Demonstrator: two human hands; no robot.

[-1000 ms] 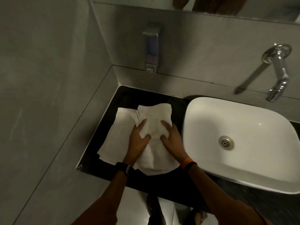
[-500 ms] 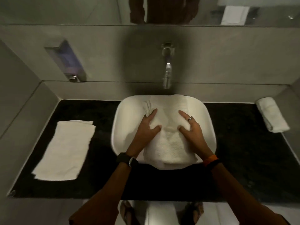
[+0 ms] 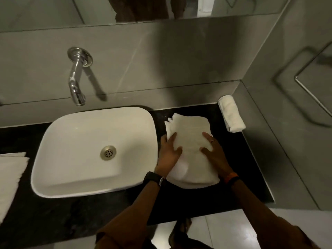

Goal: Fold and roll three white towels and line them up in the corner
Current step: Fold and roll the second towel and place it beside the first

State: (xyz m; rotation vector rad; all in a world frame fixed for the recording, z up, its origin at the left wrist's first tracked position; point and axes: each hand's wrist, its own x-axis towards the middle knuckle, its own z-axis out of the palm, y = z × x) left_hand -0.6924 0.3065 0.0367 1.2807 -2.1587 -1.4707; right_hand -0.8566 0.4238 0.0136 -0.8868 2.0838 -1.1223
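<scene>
A folded white towel (image 3: pixel 190 133) lies on the black counter (image 3: pixel 248 168) to the right of the sink. My left hand (image 3: pixel 168 151) grips its left edge and my right hand (image 3: pixel 213 150) grips its right edge, thumbs on top. One rolled white towel (image 3: pixel 231 114) lies in the far right corner against the wall. A third white towel (image 3: pixel 10 177), folded flat, lies on the counter at the left edge of the view.
A white basin (image 3: pixel 59 133) sits in the middle of the counter with a chrome wall tap (image 3: pixel 75 78) above it. Grey tiled walls close the back and right. A metal rail (image 3: pixel 312 94) hangs on the right wall. The counter's front edge is near my body.
Both hands carried the folded towel from the left side of the counter, across the basin, to the right side. The view swung right with them, and the rolled towel in the corner came into sight.
</scene>
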